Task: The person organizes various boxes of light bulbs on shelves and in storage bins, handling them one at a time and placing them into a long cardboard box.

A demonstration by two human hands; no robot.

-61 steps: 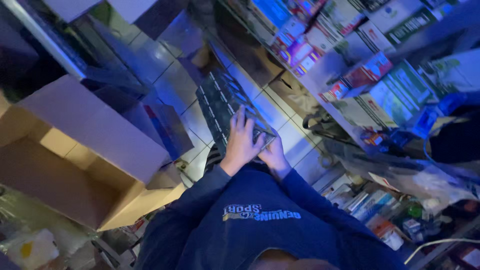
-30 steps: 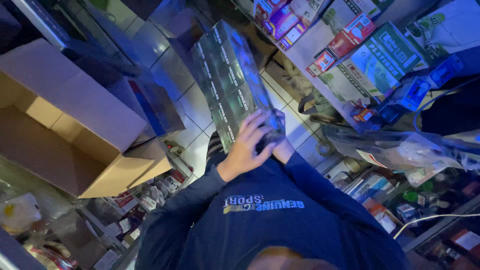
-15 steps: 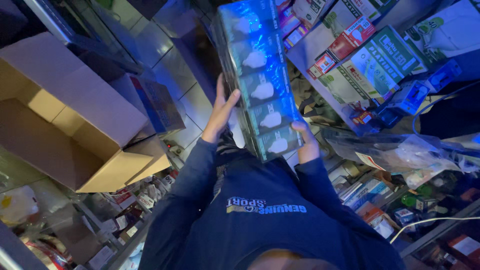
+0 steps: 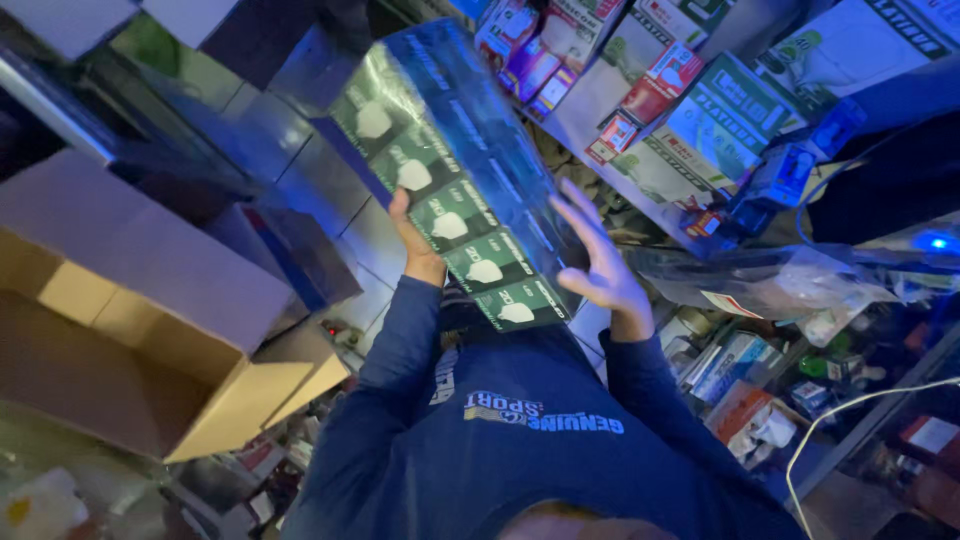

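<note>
Head view: a person in a dark blue sweatshirt (image 4: 520, 450) is lifting a long shrink-wrapped pack (image 4: 455, 170) of small bulb boxes in a dim, blue-lit shop aisle.

Pack: it is being held up in front of the chest, tilted, its near end just above the sweatshirt and its far end reaching toward the shelf (image 4: 640, 110) of boxed goods.

Left hand (image 4: 415, 240): it is pressing against the pack's left edge, fingers (image 4: 400, 205) wrapping up along the side and gripping it.

Right hand (image 4: 595, 255): it is lying against the pack's right side, fingers (image 4: 575, 205) spread wide; whether the palm is bearing weight cannot be told.

Surroundings: an open cardboard box (image 4: 130, 340) is sitting to the left, well apart from the pack; a tiled floor (image 4: 300, 170) is showing beyond it; plastic-wrapped goods (image 4: 770, 285) are crowding the right.

Handling, as a judgement: the film looks slick and the load long, so both palms squeezing opposite sides near the middle would be keeping it level; the spread right hand seems to need a closer hold, and the far end is passing near the shelf stock.
</note>
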